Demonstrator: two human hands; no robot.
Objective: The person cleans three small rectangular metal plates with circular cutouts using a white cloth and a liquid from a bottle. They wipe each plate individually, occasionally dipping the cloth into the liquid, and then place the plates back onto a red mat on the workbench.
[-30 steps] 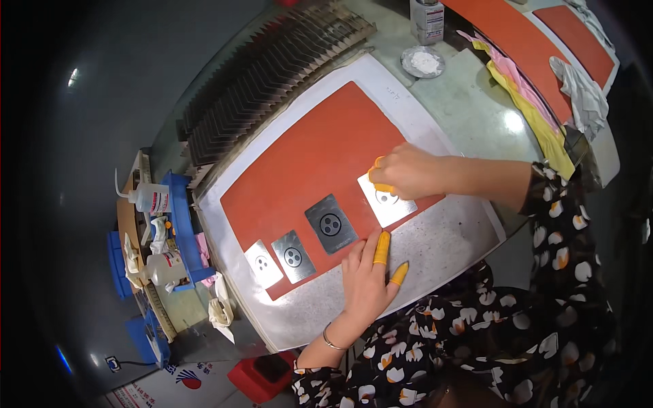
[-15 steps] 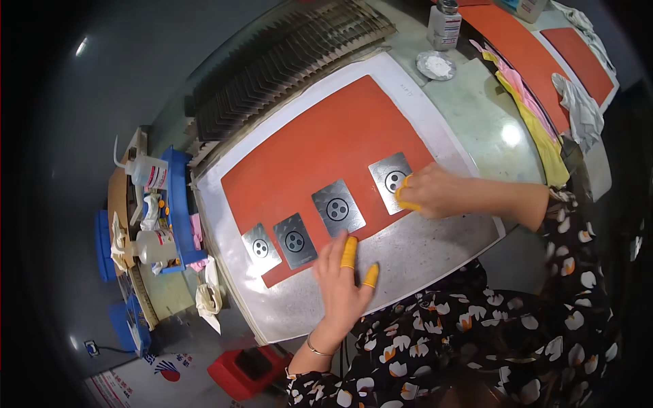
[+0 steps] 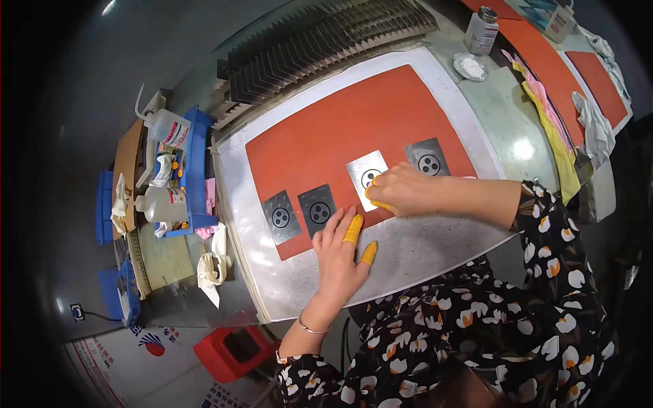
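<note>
Several thin metal plates, each with a black ring around three dots, lie in a row on an orange-red mat (image 3: pixel 340 122). My right hand (image 3: pixel 403 190) bends over a bright silver plate (image 3: pixel 362 164), its yellow-cotted fingers closed and pressed on the printed ring; anything under the fingertips is hidden. To its right lies a darker plate (image 3: pixel 428 158), partly behind that hand. My left hand (image 3: pixel 338 262), with yellow finger cots on a finger and the thumb, is open, fingertips at the lower edge of a dark plate (image 3: pixel 317 209). A further plate (image 3: pixel 281 217) sits at the left end.
White paper (image 3: pixel 435 234) borders the mat. Behind stands a rack of dark upright plates (image 3: pixel 326 51). A dish of white powder (image 3: pixel 471 66) and a bottle (image 3: pixel 481 30) are at the far right. Squeeze bottles (image 3: pixel 165 204) stand by a blue tray (image 3: pixel 197 163) on the left.
My right hand has moved left from the right-end plate to the plate beside it. My left hand has shifted from that plate toward the darker one on its left. The view has shifted too.
</note>
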